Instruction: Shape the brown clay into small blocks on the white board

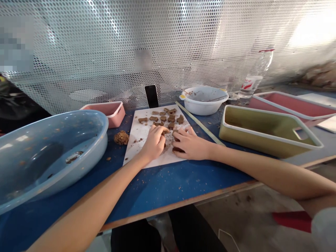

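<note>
A white sheet (135, 148) lies on the blue tabletop, with several small brown clay-like pieces (163, 118) across its upper half and crumbs scattered about. My left hand (154, 141) rests over the middle of the sheet, its fingers curled round a small brown piece that they partly hide. Close by on the right, my right hand (185, 143) is bent over brown lumps (178, 149) that show between and under its fingers. A gap separates the two hands. Left of the sheet sits a rough brown ball (121, 138).
A large blue basin (101, 140) stands at the left, a pink box (118, 117) behind it. Behind the sheet are a phone (151, 96) and white bowl (206, 106); rightward, a light strip (201, 124), green box (252, 138), pink tray (294, 101) and bottle (253, 80).
</note>
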Demonstrator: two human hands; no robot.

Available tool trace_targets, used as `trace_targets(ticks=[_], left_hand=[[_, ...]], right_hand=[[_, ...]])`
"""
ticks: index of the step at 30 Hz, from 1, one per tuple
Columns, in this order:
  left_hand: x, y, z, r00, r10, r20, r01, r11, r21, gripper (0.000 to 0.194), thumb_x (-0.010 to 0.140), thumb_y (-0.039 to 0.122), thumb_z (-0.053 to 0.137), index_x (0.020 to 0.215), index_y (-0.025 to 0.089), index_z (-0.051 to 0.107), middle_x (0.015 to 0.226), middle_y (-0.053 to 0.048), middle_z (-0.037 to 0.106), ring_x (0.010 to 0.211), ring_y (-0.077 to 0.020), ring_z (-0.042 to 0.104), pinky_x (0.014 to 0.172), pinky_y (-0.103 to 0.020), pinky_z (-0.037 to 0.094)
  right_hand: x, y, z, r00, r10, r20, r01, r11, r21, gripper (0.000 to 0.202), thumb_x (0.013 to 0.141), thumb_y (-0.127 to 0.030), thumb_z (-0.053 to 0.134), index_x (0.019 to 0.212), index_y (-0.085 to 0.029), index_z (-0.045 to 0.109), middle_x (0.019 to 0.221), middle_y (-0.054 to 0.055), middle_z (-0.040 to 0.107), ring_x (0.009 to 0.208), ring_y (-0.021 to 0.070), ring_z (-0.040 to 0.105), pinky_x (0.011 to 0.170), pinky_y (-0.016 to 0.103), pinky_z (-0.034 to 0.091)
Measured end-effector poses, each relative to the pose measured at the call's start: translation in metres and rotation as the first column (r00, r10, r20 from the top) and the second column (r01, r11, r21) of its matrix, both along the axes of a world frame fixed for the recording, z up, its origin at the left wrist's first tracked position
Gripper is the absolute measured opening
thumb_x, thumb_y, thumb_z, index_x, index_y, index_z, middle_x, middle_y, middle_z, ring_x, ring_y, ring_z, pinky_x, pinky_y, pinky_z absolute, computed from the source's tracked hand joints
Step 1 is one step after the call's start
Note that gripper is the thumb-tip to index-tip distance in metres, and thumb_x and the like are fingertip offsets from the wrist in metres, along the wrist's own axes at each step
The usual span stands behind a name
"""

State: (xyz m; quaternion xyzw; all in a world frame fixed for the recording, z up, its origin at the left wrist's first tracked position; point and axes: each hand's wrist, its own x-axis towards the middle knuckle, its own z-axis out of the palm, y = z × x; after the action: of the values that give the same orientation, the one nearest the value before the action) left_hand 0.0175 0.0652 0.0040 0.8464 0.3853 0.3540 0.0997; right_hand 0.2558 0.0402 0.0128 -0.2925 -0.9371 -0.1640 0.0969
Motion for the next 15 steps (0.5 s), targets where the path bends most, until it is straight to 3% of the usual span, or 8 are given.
trace_targets(ticks=[5,7,11,13,15], left_hand=[[-0.002,0.0,0.001,1.0,0.001,-0.015,-0.001,1.0,0.0,0.027,0.1,0.012,0.04,0.112,0.023,0.062,0.116,-0.01,0.073,0.112,-0.0309,0.058,0.104,-0.05,0.052],[-0.002,0.0,0.001,1.0,0.002,-0.022,-0.002,1.0,0.004,0.027,0.1,0.012,0.041,0.113,0.022,0.062,0.116,-0.01,0.073,0.112,-0.0309,0.058,0.103,-0.05,0.052],[-0.002,0.0,0.001,1.0,0.003,-0.028,-0.003,1.0,0.006,0.028,0.099,0.011,0.041,0.113,0.022,0.062,0.116,-0.01,0.073,0.114,-0.0312,0.058,0.103,-0.049,0.052],[-0.002,0.001,0.0,1.0,0.008,-0.03,-0.008,1.0,0.008,0.028,0.099,0.011,0.041,0.113,0.022,0.062,0.115,-0.009,0.073,0.114,-0.0313,0.058,0.103,-0.049,0.052],[-0.001,0.002,0.0,1.0,0.006,-0.03,-0.006,1.0,0.01,0.028,0.099,0.01,0.041,0.113,0.022,0.062,0.115,-0.009,0.073,0.113,-0.0313,0.058,0.102,-0.049,0.051]], right_hand=[[-0.006,-0.007,-0.001,0.995,-0.089,-0.054,0.089,0.996,0.0,0.037,0.114,-0.043,0.051,0.098,-0.017,0.073,0.121,0.017,0.067,0.115,0.033,0.05,0.098,0.049,0.036],[-0.003,-0.006,0.003,0.991,-0.109,-0.079,0.107,0.994,-0.028,0.04,0.113,-0.047,0.054,0.098,-0.016,0.074,0.122,0.018,0.067,0.117,0.0343,0.051,0.101,0.052,0.038],[0.016,0.004,0.017,0.997,-0.029,-0.065,0.018,0.985,-0.169,0.05,0.106,-0.063,0.064,0.125,-0.017,0.073,0.131,0.019,0.061,0.122,0.0374,0.05,0.102,0.057,0.043],[0.028,0.011,0.023,0.998,0.033,-0.055,-0.047,0.961,-0.274,0.055,0.102,-0.061,0.072,0.143,-0.025,0.07,0.138,0.017,0.057,0.126,0.0377,0.049,0.104,0.057,0.045],[0.036,0.016,0.026,0.996,0.078,-0.05,-0.09,0.941,-0.327,0.055,0.101,-0.057,0.076,0.15,-0.033,0.068,0.145,0.016,0.054,0.13,0.038,0.047,0.106,0.058,0.044]])
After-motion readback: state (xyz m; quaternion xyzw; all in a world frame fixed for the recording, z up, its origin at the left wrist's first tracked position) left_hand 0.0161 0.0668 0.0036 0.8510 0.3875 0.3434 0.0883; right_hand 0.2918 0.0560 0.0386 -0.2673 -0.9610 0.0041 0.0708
